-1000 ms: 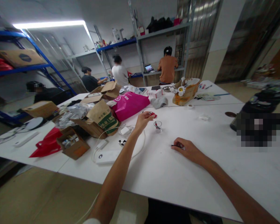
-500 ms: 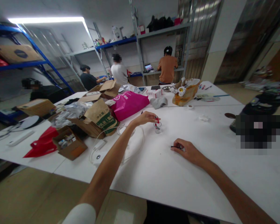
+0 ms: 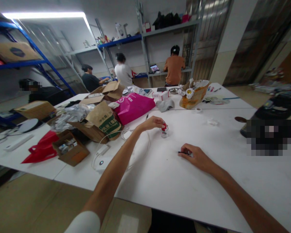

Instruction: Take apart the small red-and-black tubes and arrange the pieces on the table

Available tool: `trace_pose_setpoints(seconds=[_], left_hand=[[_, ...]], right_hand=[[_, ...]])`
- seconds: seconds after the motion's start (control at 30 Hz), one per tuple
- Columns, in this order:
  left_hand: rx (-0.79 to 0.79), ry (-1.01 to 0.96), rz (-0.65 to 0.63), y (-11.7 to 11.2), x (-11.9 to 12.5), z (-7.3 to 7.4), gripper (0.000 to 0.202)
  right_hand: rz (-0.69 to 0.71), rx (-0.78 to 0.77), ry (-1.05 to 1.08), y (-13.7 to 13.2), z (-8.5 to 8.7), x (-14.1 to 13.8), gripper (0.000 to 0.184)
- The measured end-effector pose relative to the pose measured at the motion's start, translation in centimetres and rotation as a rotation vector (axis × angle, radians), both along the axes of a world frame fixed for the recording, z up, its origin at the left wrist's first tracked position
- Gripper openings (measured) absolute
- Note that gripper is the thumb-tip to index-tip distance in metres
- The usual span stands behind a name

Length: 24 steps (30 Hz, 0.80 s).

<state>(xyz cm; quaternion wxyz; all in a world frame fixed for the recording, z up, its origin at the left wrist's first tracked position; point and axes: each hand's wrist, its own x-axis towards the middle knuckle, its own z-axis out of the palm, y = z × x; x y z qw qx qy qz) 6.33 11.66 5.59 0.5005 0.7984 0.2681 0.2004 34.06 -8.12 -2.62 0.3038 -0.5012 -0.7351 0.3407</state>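
Observation:
My left hand (image 3: pixel 152 123) reaches out over the white table (image 3: pixel 174 181) and pinches a small red piece (image 3: pixel 164 127) at the mouth of a small clear cup (image 3: pixel 164 132). Nearer to me, my right hand (image 3: pixel 196 156) rests on the table with its fingers curled over a small dark thing (image 3: pixel 182 152) that I cannot name. A white cable (image 3: pixel 126 134) loops under my left forearm.
Brown paper bags (image 3: pixel 104 120), a pink bag (image 3: pixel 134 108), a red bag (image 3: pixel 40 148) and open cardboard boxes (image 3: pixel 69 149) crowd the table's left side. A white power strip (image 3: pixel 100 161) lies near the front edge. Several people sit or stand by the far shelves.
My left hand has carried the red piece rightward and down to the clear cup. My right hand has stayed where it was.

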Motion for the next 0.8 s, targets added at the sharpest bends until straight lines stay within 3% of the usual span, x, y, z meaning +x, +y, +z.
trace_pose_setpoints(seconds=[0.37,0.63,0.8], left_hand=[[0.057,0.033,-0.010,0.6,0.0,-0.9,0.043],[0.096,-0.029,0.122,1.2,0.6,-2.8,0.044],[0.177,-0.068,0.236,-0.2,0.4,-3.2,0.043]], right_hand=[[0.006,0.005,-0.001,-0.1,0.2,0.0,0.037],[-0.062,0.036,0.056,-0.1,-0.1,-0.2,0.037],[-0.149,0.102,0.130,0.5,0.2,-0.3,0.035]])
